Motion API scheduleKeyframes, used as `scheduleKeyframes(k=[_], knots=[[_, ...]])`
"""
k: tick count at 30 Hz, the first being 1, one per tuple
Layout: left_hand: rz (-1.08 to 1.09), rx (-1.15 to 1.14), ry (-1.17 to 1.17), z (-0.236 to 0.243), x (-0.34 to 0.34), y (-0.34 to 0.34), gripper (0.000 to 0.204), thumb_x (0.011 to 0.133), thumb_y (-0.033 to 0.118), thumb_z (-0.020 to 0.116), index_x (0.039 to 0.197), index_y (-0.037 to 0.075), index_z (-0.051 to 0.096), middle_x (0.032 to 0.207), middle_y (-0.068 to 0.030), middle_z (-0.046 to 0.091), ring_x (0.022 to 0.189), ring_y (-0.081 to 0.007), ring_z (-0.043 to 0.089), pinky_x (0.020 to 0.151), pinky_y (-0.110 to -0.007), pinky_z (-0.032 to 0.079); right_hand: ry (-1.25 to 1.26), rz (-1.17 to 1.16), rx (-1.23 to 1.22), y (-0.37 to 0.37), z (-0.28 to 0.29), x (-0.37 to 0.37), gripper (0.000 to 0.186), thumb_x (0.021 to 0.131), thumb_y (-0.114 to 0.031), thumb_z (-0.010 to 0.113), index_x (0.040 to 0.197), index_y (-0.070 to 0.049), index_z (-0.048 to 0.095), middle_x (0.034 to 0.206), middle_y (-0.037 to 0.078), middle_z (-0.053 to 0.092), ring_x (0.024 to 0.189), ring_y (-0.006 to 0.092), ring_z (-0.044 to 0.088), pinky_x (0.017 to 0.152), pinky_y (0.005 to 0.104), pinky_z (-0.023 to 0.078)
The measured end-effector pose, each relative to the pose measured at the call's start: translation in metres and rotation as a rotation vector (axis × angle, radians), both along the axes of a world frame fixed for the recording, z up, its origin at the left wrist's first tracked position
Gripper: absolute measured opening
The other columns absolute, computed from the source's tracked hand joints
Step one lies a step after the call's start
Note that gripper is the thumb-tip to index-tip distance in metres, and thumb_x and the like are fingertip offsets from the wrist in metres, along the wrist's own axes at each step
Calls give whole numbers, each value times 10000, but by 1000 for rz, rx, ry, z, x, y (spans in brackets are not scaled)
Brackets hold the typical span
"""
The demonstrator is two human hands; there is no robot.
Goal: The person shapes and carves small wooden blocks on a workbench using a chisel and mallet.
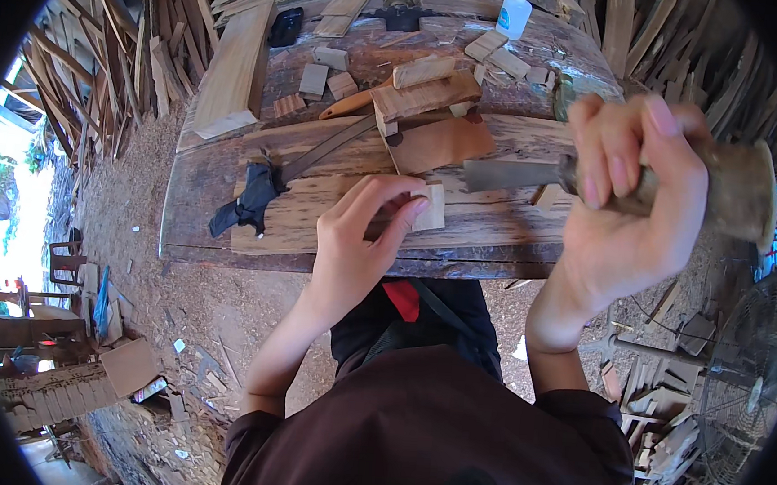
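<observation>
L hand [362,232] pinches small wood block [429,207] on bench; R hand [631,192] fisted on chisel handle [734,190], blade [510,174] just right of L fingers. Slip could cut them.

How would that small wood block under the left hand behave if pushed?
The small wood block looks stiff and probably light. Its flat faces suggest it would slide on the workbench rather than roll. The left hand pins it, so it likely shifts easily when loose.

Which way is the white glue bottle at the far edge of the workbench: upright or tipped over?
Upright: the glue bottle stands on the workbench with its nozzle up.
</observation>
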State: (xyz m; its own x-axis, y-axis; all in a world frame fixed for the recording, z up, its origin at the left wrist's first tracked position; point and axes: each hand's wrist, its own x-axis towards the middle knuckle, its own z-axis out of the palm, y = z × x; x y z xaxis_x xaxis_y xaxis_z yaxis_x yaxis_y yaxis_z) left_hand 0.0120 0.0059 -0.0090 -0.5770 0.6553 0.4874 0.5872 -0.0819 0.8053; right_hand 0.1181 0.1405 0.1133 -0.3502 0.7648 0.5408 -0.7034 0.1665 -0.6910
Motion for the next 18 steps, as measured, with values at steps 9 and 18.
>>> scheduleKeyframes(k=[9, 18], knots=[[39, -152, 416, -1, 8, -14, 420, 713, 96, 801, 1107, 24, 672, 1151, -112, 595, 990, -260, 627, 829, -363, 522, -77, 44, 111, 1, -6, 16, 179, 887, -135, 476, 721, -128, 409, 536, -15, 351, 415, 77, 259, 609, 312, 280], [-57, -65, 544, 14, 7, -12, 315, 763, 131, 761, 1031, 1, 660, 1003, -96, 635, 818, -281, 624, 739, -361, 500, -131, 221, 304, -1, -11, 24, 110, 889, -126, 450, 792, -126, 397, 537, -24, 367, 405, 78, 273, 613, 320, 311]])
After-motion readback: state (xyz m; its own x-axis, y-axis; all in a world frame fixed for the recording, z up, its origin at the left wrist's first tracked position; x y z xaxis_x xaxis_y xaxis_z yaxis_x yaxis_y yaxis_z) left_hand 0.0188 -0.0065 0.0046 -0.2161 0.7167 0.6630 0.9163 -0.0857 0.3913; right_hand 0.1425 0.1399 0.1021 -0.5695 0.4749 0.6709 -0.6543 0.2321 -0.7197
